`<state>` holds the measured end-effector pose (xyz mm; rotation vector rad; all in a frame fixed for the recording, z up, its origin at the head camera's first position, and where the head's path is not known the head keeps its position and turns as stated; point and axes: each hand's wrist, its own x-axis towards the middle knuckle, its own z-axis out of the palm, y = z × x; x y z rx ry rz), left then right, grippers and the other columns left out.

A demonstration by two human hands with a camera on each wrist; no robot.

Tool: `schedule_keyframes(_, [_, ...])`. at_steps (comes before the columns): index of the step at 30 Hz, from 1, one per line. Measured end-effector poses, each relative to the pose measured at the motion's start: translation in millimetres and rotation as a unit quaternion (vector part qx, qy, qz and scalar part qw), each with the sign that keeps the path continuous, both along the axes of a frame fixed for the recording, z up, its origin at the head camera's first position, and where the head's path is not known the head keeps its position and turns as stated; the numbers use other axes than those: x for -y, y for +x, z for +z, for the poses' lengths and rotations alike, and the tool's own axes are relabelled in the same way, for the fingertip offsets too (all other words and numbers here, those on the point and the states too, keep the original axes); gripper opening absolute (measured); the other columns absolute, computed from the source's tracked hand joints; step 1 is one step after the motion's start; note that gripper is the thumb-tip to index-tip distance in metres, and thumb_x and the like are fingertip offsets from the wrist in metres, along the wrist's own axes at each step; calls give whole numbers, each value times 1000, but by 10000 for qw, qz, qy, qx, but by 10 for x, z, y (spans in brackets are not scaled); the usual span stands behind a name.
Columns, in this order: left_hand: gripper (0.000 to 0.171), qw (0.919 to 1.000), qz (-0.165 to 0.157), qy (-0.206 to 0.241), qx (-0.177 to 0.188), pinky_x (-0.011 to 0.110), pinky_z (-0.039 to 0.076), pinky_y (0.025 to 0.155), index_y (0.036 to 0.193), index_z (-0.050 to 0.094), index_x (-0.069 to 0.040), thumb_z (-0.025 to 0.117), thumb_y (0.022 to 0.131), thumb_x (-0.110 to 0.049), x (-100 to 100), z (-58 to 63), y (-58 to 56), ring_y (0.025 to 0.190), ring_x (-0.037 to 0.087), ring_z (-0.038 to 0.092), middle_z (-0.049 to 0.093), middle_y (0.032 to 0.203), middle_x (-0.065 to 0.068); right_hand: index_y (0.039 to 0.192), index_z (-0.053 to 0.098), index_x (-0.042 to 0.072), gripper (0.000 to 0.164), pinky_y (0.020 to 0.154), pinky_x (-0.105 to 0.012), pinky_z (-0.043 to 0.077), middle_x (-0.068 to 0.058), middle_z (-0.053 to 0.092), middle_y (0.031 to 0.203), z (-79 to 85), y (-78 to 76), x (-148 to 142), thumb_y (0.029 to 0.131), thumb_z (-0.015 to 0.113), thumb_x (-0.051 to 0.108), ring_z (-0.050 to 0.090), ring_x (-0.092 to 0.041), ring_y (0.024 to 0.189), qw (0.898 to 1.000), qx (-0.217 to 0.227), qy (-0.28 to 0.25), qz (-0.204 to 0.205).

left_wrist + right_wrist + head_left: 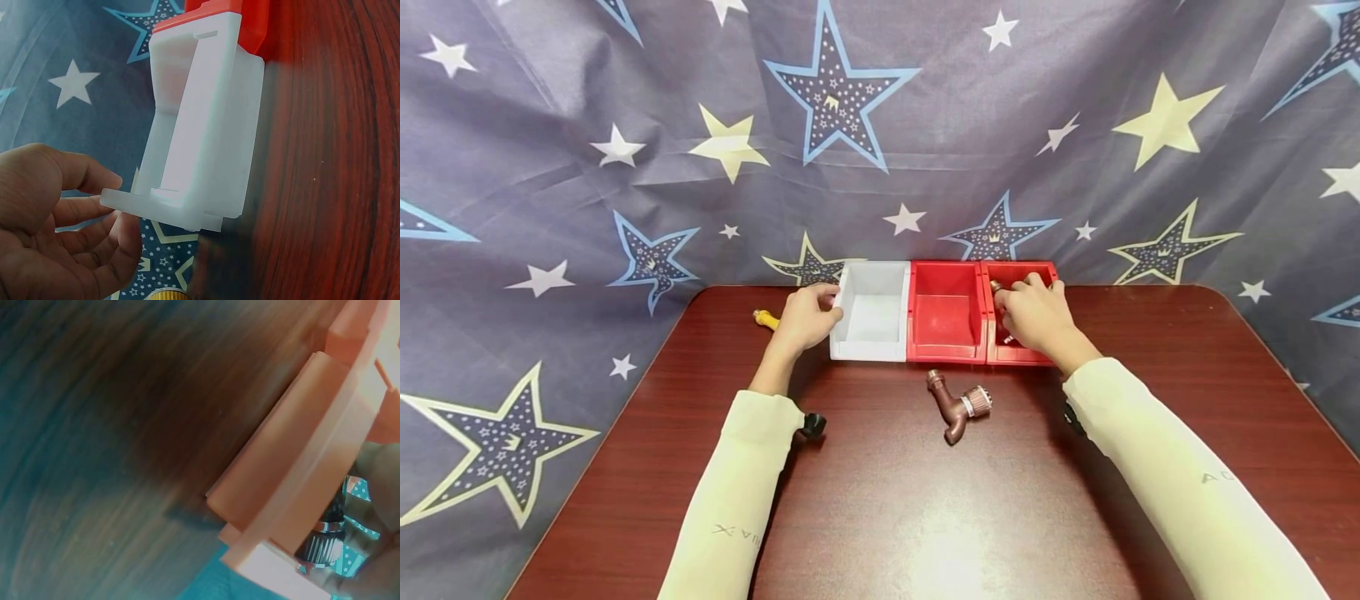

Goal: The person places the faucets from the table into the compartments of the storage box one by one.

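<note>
Three open bins stand in a row: a white bin (872, 308), a red bin (945, 321) in the middle and another red bin (1022, 357) on the right. My left hand (808, 318) pinches the white bin's left rim, thumb and fingers on either side of it. Inside the right-hand red bin, my right hand (1037, 312) grips a dark tap (322, 547) with a ribbed knob; the fingers hide much of it. A brown tap (953, 407) with a ribbed, white-banded knob lies on the table in front of the middle bin.
Left of the white bin lies a yellow piece (766, 319) with a brass-coloured tip, partly behind my left hand. The bins sit at the back of the dark red wooden table (865, 483), against a star-patterned cloth (700, 75).
</note>
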<state>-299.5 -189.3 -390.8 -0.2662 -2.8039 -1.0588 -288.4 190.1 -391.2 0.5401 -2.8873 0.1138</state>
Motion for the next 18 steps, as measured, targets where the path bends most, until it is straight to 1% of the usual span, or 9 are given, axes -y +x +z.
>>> schedule_keyframes(4, [46,10000,12,-31,-23,44,50,91,134,66,-1,65,89,-13,-3,-7,-6,105,31,63,71,115,16,112,74,12,23,100,-72,32,-19,70,114,-28,-14,3,90,69,14,50,-39,112,9999,139,94,-33])
schedule_keyframes(10, [47,10000,1,-6,-46,44,50,91,134,66,-1,66,88,-13,-6,-14,-14,105,30,63,71,114,16,127,70,9,36,92,-65,37,-20,68,121,-39,-22,22,91,68,12,50,-38,113,9993,331,141,30])
schedule_keyframes(12, [47,10000,-13,-6,-51,44,50,91,134,66,-1,65,88,-13,-4,-13,-12,105,31,63,71,114,17,127,70,8,36,91,-63,38,-21,69,120,-44,-25,23,92,68,12,50,-38,113,9991,378,175,64])
schedule_keyframes(15, [47,10000,-26,2,-61,45,50,91,134,66,-1,65,88,-13,0,-9,-8,106,31,63,71,114,17,123,71,8,31,93,-62,38,-20,70,117,-51,-31,24,93,65,10,52,-38,111,9988,409,238,111])
schedule_keyframes(18, [47,10000,-21,15,-66,45,50,91,134,66,-1,66,88,-13,-2,-11,-9,106,31,64,71,114,17,123,70,7,30,95,-61,38,-20,70,115,-58,-40,31,93,64,9,53,-39,111,9985,435,316,131])
